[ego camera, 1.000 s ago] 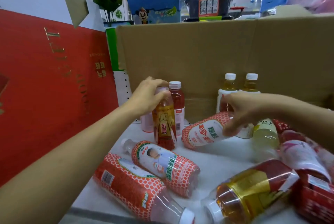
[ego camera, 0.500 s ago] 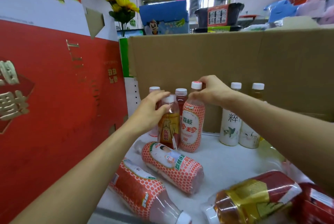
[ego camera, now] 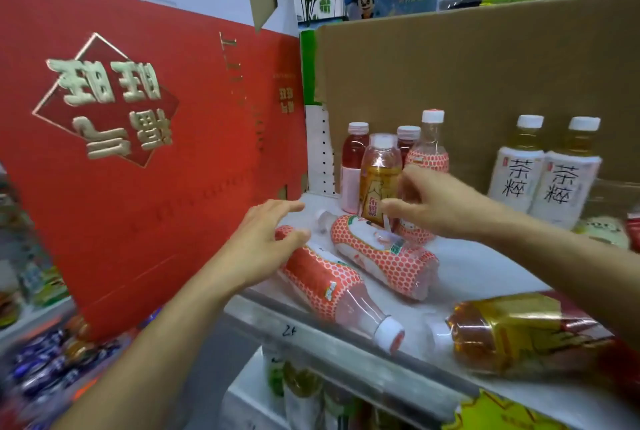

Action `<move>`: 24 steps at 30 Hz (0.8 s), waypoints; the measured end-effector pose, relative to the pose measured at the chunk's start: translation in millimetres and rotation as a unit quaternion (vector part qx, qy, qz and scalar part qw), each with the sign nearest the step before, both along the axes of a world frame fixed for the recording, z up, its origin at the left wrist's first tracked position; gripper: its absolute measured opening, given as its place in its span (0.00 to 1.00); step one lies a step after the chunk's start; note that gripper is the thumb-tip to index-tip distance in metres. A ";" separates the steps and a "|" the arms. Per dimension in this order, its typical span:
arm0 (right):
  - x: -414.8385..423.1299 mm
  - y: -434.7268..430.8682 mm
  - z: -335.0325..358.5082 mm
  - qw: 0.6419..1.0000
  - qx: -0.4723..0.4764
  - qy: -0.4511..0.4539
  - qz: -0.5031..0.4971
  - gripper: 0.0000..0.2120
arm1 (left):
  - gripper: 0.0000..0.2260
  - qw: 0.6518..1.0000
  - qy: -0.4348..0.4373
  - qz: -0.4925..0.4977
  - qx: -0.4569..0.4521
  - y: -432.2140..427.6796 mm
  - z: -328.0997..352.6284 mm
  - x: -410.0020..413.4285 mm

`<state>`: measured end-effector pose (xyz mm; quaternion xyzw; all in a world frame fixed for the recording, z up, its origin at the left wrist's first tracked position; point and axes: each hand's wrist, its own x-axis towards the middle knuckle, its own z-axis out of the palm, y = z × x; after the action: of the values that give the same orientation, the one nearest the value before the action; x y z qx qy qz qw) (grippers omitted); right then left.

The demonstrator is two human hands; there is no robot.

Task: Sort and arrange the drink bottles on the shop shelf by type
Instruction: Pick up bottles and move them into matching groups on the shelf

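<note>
Two red-dotted bottles lie on the white shelf (ego camera: 481,266): a near one (ego camera: 332,287) with its cap toward me and a farther one (ego camera: 384,256). My left hand (ego camera: 263,242), fingers spread, rests on the base of the near one. Over the farther bottle hovers my right hand (ego camera: 436,201), its fingers loosely bent and holding nothing. Behind them stand a third dotted bottle (ego camera: 429,149), an amber bottle (ego camera: 381,173) and two red juice bottles (ego camera: 353,166). Two white tea bottles (ego camera: 536,173) stand at the right. A large amber bottle (ego camera: 512,336) lies at the front right.
A tall red gift box (ego camera: 138,152) walls the shelf on the left. A brown cardboard sheet (ego camera: 485,65) closes the back. The shelf's metal front edge (ego camera: 311,336) runs just below the near bottle, and more bottles (ego camera: 301,384) stand on the shelf below.
My left hand let go of the amber bottle and dropped to the near lying bottle. My right hand left the standing dotted bottle's cap and came down over the farther lying bottle.
</note>
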<state>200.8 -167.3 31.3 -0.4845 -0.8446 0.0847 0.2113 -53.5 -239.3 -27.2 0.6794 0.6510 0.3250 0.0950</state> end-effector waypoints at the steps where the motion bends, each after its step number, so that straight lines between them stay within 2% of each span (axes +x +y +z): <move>1: -6.5 -3.0 -5.3 0.997 -0.049 -0.056 0.013 0.16 | 0.23 0.999 0.001 -0.039 -0.035 -5.2 0.8 -0.1; 3: -18.3 -4.9 -15.1 0.986 -0.124 -0.112 0.015 0.22 | 0.26 0.988 0.015 -0.105 -0.111 -12.2 6.1 1.0; 5: -27.2 -2.2 -24.7 0.980 -0.153 -0.130 -0.002 0.27 | 0.31 0.979 0.030 -0.134 -0.147 -13.1 9.4 -2.3; 8: -36.4 3.6 -35.8 0.972 -0.187 -0.137 -0.037 0.32 | 0.39 0.972 0.074 -0.168 -0.145 -8.2 9.0 -10.6; 13: -42.4 1.2 -37.6 0.967 -0.218 -0.099 -0.085 0.28 | 0.38 0.962 0.164 -0.190 -0.103 3.0 4.7 -16.4; 15: -37.8 -1.5 -37.9 0.969 -0.226 -0.042 -0.087 0.29 | 0.37 0.955 0.214 -0.195 -0.069 7.1 4.2 -13.1; 18: -29.2 -9.4 -34.2 0.967 -0.218 0.109 -0.075 0.29 | 0.37 0.931 0.296 -0.210 -0.032 13.0 2.7 -4.7; 21: -26.2 -15.9 -25.7 0.941 -0.193 0.268 -0.071 0.31 | 0.39 0.906 0.372 -0.202 -0.010 19.0 0.5 4.2; 24: -25.3 -17.8 -21.4 0.907 -0.189 0.368 -0.074 0.29 | 0.37 0.895 0.413 -0.166 0.035 18.0 1.3 8.6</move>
<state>175.5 -185.1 9.8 -0.5111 -0.6370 0.3993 0.4167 -44.9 -221.3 -25.9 0.8534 0.4978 0.0169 -0.1537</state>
